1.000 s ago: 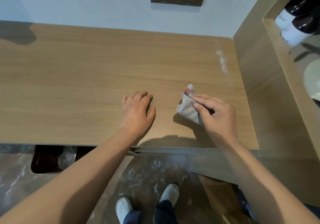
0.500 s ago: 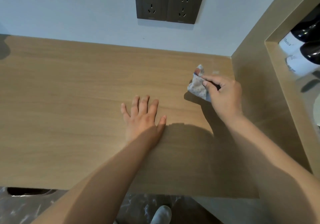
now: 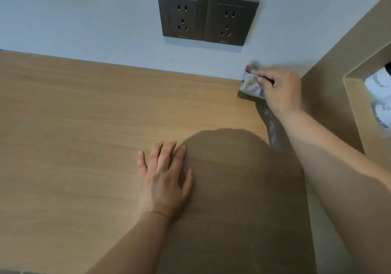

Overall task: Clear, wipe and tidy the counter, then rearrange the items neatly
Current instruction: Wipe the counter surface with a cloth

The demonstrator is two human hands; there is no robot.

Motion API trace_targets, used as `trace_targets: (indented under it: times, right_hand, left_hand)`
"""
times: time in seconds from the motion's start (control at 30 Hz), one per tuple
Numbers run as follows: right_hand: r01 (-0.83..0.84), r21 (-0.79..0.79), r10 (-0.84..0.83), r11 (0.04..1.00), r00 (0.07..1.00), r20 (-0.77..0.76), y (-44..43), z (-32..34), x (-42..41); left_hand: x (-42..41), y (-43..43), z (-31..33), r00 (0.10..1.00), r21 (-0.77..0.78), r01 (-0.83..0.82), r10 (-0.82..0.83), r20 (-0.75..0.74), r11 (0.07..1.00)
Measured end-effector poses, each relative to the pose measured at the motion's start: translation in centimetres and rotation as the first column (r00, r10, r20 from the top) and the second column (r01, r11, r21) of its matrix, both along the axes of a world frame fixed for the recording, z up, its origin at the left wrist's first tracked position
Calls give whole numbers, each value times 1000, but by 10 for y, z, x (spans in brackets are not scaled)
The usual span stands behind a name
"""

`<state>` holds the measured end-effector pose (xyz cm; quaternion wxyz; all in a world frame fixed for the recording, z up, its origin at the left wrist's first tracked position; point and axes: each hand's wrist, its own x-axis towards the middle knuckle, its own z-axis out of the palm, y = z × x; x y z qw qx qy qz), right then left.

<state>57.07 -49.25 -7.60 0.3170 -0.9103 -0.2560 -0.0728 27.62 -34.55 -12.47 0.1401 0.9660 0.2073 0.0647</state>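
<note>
The right hand (image 3: 281,91) has slid the cloth (image 3: 250,86) up the desk (image 3: 74,136) into the back right corner, right by the wall (image 3: 84,19). This hand pinches the crumpled grey cloth between thumb and fingers. A white streak (image 3: 273,131) lies on the desk just below that wrist. The left hand (image 3: 165,180) lies flat on the desk near the middle, fingers straight and a little spread, holding nothing. Two dark sockets (image 3: 206,17) sit on the wall above. White bottle labels (image 3: 378,83) peek out of the nook on the right.
</note>
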Motion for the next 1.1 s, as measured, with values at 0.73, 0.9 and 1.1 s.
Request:
trace_targets:
  times: [0.73,0.9,1.1]
  right_hand:
    - [-14,60,25,998,982,-188,-19,-42,-42]
    - [-3,84,21,996,976,-217,-34,-44,-84]
    - [-63,107,77,992,988,-135,-54,-46,-146]
  left_hand:
    - [0,0,0,1000,6,-8,8,-30,1000]
    - [-1,0,-2,1000,-9,-16,16,-6,1000]
    - [-2,-2,-1,1000,-12,-17,17,-3,1000]
